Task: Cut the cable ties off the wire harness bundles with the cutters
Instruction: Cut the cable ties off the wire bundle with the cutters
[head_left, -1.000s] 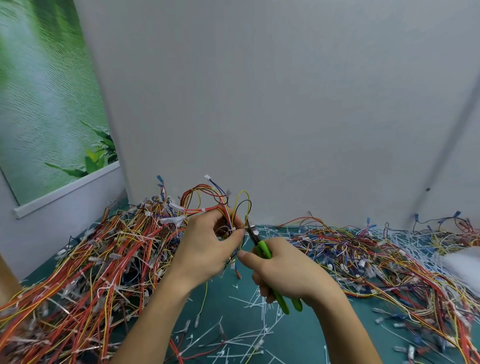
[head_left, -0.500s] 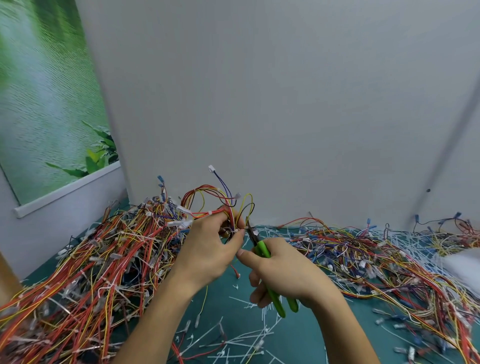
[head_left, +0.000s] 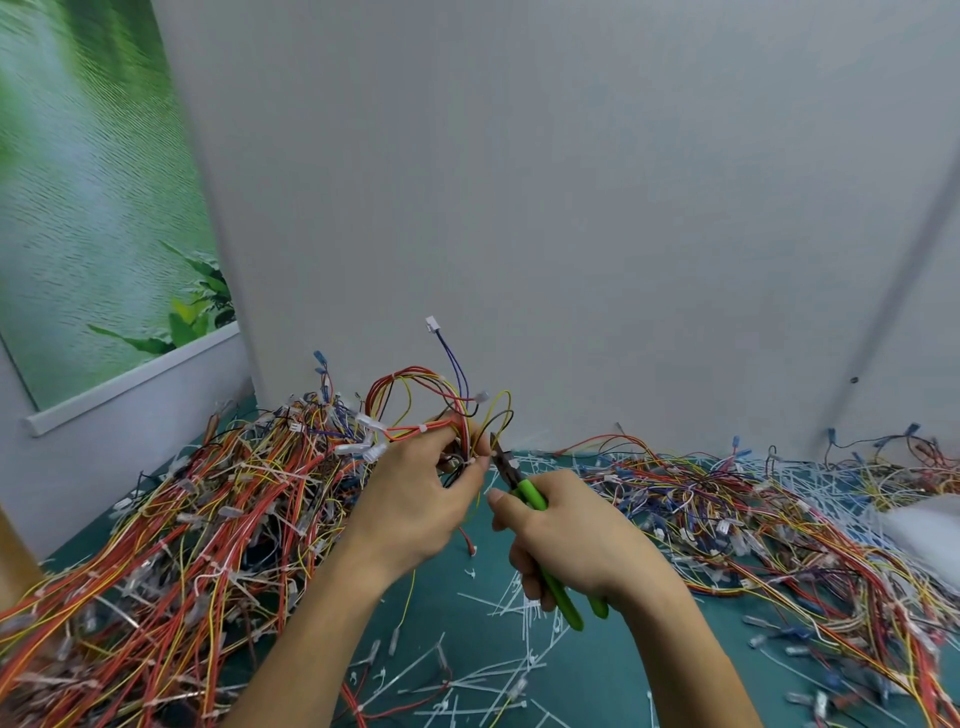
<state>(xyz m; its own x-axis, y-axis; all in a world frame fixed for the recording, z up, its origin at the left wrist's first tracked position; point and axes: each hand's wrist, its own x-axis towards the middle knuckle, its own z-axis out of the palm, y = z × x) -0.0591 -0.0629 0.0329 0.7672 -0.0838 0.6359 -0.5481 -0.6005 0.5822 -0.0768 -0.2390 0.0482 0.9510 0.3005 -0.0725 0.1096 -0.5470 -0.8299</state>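
Hands at centre: my left hand (head_left: 415, 499) grips a wire harness bundle (head_left: 415, 395), fingers hiding its tied waist; my right hand (head_left: 571, 540) clasps the green cutters (head_left: 530, 491), tips just beside the bundle, jaw gap too small to read; wire heaps (head_left: 182, 519) crowd both sides of the counter (head_left: 597, 675); cut cable ties (head_left: 498, 613) litter it.

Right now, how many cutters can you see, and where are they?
1. The green-handled cutters are in the right hand, their tips beside the bundle that the left hand holds. More may lie hidden under the left heap or the right heap.
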